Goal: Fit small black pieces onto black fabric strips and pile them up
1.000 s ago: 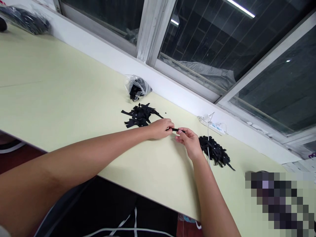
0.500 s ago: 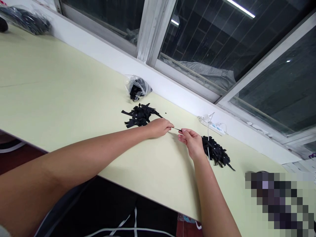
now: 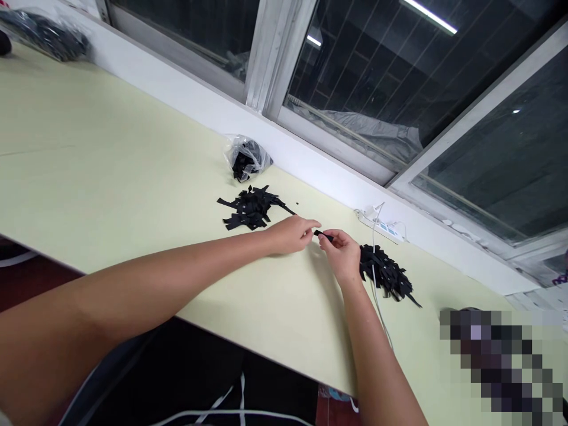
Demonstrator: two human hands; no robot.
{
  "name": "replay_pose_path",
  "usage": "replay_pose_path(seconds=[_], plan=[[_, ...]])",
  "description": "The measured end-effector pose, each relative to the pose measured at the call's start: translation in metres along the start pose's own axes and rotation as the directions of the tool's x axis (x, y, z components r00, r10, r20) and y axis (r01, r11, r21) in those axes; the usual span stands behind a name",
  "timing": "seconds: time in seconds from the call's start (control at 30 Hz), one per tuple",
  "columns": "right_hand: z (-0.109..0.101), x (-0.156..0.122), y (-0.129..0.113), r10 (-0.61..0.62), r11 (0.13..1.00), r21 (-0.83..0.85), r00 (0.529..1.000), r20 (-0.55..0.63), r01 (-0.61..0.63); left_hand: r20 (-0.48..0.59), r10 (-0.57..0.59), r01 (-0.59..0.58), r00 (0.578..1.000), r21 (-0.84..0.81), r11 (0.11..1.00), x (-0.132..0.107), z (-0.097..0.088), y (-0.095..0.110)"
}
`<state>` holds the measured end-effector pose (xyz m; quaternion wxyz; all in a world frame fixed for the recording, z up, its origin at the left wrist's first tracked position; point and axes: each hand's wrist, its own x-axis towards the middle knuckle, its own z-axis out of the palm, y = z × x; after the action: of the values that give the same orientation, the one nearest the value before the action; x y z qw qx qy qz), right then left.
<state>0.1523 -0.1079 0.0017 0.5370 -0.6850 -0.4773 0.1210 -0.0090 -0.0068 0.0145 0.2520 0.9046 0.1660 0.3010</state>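
Head view: black strip pinched in our right hand

We grip a short black strip point(image 3: 327, 237) between the thumb and fingers of our right hand point(image 3: 344, 255), above the table point(image 3: 266, 307). Our left hand point(image 3: 290, 234) sits just beside it, index finger stretched out; whether its curled fingers hold anything, we cannot tell. Black strips lie heaped near each hand: left pile point(image 3: 251, 208), right pile point(image 3: 388, 273).

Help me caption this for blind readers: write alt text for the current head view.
A person's right hand pinches a black strip over a pale table, the left hand close to its visible end. One pile of black strips lies by the left hand, another pile by the right; beyond the first sits a clear plastic bag of black pieces.
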Motion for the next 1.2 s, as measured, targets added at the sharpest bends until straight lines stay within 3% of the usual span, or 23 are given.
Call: replay_pose_path(seconds=[0.13,0.47,0.63,0.93,1.2], plan=[[0.009,-0.005,-0.007,-0.08,0.995,-0.058,0.996,0.037,0.083,0.051,0.03,-0.025,0.998,-0.094,0.995,-0.003,0.007,0.005],[0.004,-0.017,-0.03,-0.173,0.959,-0.208,0.979,0.103,0.191,0.092,-0.109,0.129,0.99,-0.251,0.959,-0.003,0.004,0.009],[0.004,-0.018,-0.033,-0.166,0.954,-0.228,0.977,0.131,0.193,0.123,-0.15,0.185,0.981,-0.351,0.918,-0.002,0.005,0.006],[0.007,-0.02,-0.035,-0.187,0.926,-0.298,0.967,0.173,0.232,0.093,-0.199,0.22,0.976,-0.376,0.9,-0.001,0.007,0.004],[0.012,-0.022,-0.035,-0.15,0.956,-0.239,0.983,0.102,0.17,0.039,-0.201,0.201,0.979,-0.378,0.904,0.003,0.012,0.0]])
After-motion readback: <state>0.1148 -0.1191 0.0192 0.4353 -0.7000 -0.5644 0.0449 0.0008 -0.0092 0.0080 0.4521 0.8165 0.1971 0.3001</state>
